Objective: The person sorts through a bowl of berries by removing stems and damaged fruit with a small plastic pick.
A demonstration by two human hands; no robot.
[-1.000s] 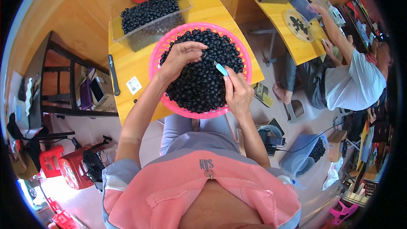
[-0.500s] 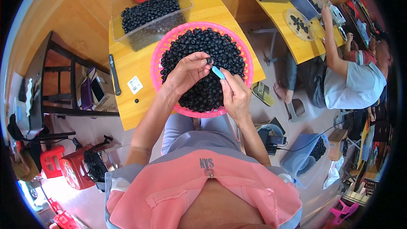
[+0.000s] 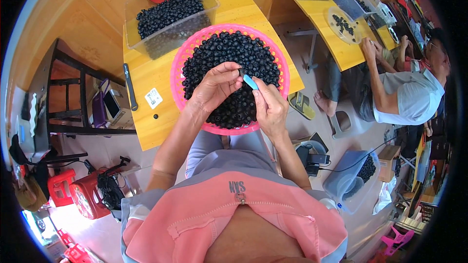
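Over a pink basket (image 3: pixel 229 27) at the table (image 3: pixel 146 129)'s near edge, the left hand (image 3: pixel 214 87) pinches a dark bead (image 3: pixel 241 72), the right hand (image 3: pixel 269 104) a blue tool (image 3: pixel 250 82); a still bead seems safest.

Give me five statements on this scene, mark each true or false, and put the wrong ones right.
1. The right hand holds a tool with a light-blue handle. True.
2. The left hand lies flat on the table. False: the left hand is over the pink basket, pinching a small dark round piece.
3. A single dark piece lies on the yellow table near a white label. True.
4. The clear bin on this table is empty. False: the clear bin holds a heap of dark pieces.
5. A long dark object lies near the table's left edge. True.
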